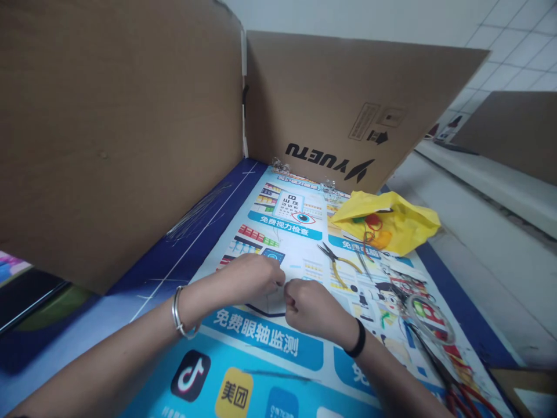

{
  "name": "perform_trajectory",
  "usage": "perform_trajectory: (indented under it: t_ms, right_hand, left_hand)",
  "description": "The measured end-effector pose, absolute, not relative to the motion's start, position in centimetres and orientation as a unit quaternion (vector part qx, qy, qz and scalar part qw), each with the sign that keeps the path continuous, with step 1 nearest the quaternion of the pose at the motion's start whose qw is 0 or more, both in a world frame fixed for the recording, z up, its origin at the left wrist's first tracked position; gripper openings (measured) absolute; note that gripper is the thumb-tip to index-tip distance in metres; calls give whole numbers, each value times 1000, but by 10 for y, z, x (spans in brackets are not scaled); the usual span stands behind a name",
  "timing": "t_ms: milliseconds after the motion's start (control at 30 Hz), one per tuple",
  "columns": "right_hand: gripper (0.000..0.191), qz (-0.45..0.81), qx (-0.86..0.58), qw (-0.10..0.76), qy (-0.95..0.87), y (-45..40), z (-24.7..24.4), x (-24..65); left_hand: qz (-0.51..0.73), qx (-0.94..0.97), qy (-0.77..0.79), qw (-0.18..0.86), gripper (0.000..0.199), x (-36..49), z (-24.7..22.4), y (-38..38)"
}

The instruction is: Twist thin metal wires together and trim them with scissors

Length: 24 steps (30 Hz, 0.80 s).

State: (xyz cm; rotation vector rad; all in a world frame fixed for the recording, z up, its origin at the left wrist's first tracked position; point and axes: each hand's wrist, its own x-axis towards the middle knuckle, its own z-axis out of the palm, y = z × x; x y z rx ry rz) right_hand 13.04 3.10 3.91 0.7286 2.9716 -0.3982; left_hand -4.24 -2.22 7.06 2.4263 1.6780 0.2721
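My left hand, with a silver bangle on its wrist, is closed over the printed sheet. Almost touching it, my right hand is closed too, a black band round that wrist. Both sets of fingers are curled in a pinch; whatever lies between them is hidden or too thin to make out. Beyond the right hand lie pliers with yellow handles, jaws apart. A slim pointed metal tool rests beside them.
Cardboard panels stand at the left and back. A yellow bag holds red and orange pieces. At right lie a clear ring-shaped roll and a red-handled cutting tool. Thin wires lie along the left panel.
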Motion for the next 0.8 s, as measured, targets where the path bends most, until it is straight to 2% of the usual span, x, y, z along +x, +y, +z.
perform_trajectory:
  t_ms: [333,567,800]
  right_hand:
    - [11,-126,259,5,958,37,39,132]
    - [18,-199,247,-41,947,47,36,132]
    - [19,-186,259,-53,946,50,34,132]
  left_hand:
    - [45,851,522,-28,15,-31,58,-27]
    - [43,829,555,-55,10,-33,61,-22]
    - [50,821,566,-54,9,-34,54,-18]
